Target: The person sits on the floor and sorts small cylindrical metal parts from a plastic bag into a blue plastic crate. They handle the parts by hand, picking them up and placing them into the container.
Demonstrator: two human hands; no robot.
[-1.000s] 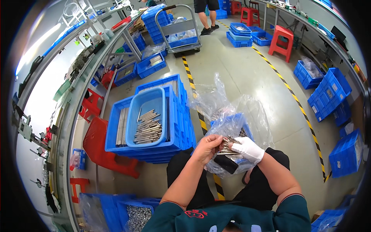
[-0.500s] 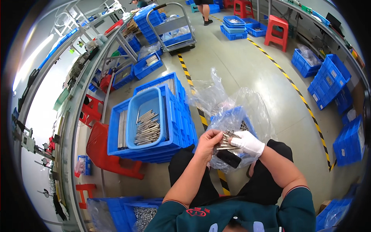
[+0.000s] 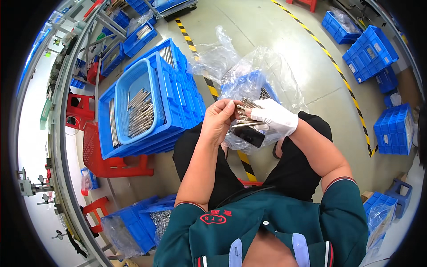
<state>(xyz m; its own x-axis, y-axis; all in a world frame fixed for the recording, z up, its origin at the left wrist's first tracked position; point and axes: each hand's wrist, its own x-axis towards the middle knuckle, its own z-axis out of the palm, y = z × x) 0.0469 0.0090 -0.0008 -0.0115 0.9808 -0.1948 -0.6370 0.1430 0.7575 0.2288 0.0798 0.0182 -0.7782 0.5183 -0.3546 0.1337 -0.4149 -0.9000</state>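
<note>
My right hand (image 3: 273,116), in a white glove, is closed around a bundle of thin metal rods (image 3: 247,107) with their ends pointing left. My bare left hand (image 3: 218,118) is at those ends, thumb and fingers pressed together; what it pinches is too small to make out. Just below the bundle is a black, flat-sided object (image 3: 250,136). Beneath and beyond my hands, a blue crate (image 3: 242,83) with more rods sits inside a clear plastic bag (image 3: 278,66). To my left, a light blue basket (image 3: 123,100) of loose rods rests on stacked blue crates (image 3: 178,104).
A red stool (image 3: 95,153) stands beside the crate stack, near a long workbench (image 3: 71,147). More blue crates (image 3: 369,53) are stacked at right. A crate at lower left holds small metal parts (image 3: 161,222). Yellow-black tape (image 3: 327,58) marks the floor.
The view has tipped downward, so the scene shifts up and left and more of my shirt shows. The right hand still holds the rods; the left remains at their ends.
</note>
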